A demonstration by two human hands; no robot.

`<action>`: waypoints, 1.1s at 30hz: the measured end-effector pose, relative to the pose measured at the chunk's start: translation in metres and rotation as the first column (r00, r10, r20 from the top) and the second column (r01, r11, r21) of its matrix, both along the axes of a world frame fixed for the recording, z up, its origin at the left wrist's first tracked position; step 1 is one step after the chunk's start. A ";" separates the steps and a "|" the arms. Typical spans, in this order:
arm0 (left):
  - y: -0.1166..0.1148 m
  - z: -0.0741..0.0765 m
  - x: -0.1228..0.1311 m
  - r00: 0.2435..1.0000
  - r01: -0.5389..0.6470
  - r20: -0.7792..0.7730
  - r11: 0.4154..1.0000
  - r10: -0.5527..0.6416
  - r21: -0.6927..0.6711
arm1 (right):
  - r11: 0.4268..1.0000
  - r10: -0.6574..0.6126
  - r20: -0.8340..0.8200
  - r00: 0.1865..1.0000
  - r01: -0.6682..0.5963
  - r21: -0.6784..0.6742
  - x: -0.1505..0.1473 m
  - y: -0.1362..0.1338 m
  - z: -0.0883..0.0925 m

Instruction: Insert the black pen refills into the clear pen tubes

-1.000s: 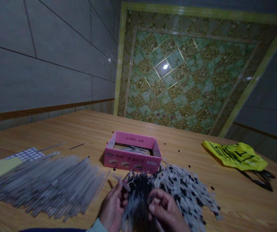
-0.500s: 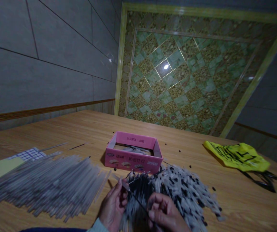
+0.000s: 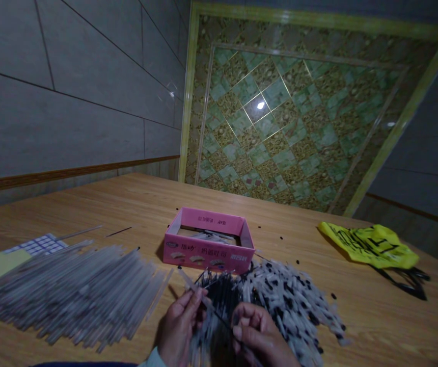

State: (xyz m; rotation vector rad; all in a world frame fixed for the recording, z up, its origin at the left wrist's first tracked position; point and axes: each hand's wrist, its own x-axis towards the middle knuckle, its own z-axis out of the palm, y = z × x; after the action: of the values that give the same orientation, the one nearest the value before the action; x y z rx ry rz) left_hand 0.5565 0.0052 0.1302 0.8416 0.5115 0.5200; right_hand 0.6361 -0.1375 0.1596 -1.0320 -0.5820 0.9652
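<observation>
My left hand [image 3: 183, 321] pinches a clear plastic tube [image 3: 187, 279] between thumb and fingers, its far end sticking up past the fingertips. A thin black stick [image 3: 223, 322] runs from the tube's lower end to my right hand [image 3: 263, 331], whose thumb and curled fingers grip it. The stick and tube lie in one slanting line, and the stick's end seems to be inside the tube. Beneath and between my hands is a pile of thin black sticks [image 3: 222, 293]. The stick's near end is hidden by my right hand.
Long clear tubes [image 3: 77, 290] lie heaped at left beside a pale green sheet [image 3: 1, 267] and a checked paper [image 3: 39, 245]. A pink box [image 3: 207, 256] holding some pieces stands ahead. Short clear pieces with black bits [image 3: 291, 300] are piled right; beyond lies a yellow bag [image 3: 372, 244].
My left hand and the clear tube have moved right and slightly down toward my right hand. Less of the black stick shows between them. The whole view has shifted slightly.
</observation>
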 end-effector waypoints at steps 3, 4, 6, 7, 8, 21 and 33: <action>-0.009 0.004 0.000 0.994 0.108 0.007 0.994 -0.108 0.023 | 1.000 -0.026 0.020 0.999 0.027 -0.010 -0.002 0.004 -0.005; -0.011 0.005 0.000 0.989 0.146 0.020 0.989 -0.145 -0.014 | 0.999 -0.043 0.026 0.999 0.043 -0.004 -0.002 0.005 -0.007; -0.012 0.007 0.000 0.983 0.180 0.054 0.969 -0.173 -0.170 | 0.995 -0.095 0.030 0.995 0.094 0.025 -0.003 0.007 -0.009; -0.011 0.007 -0.001 0.987 0.162 0.067 0.947 -0.149 -0.279 | 0.990 -0.137 0.033 0.990 0.136 0.041 -0.002 0.007 -0.009; -0.009 0.007 -0.001 0.991 0.134 0.080 0.910 -0.111 -0.392 | 0.980 -0.192 0.039 0.981 0.190 0.053 -0.001 0.007 -0.009; 0.013 0.002 -0.004 0.953 0.141 0.274 0.618 0.125 -0.773 | 0.593 -0.247 0.920 0.304 0.798 -0.104 0.037 -0.026 -0.012; 0.010 0.005 -0.003 0.965 0.092 0.236 0.691 0.117 -0.717 | 0.453 0.294 0.952 0.082 0.866 -0.214 0.027 -0.022 -0.015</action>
State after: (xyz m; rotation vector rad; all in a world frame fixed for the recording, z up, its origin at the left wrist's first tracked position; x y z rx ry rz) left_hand 0.5531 0.0148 0.1356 -0.0090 0.4214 0.3809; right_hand 0.6633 -0.1597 0.1444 -2.7158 -0.8331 -0.2957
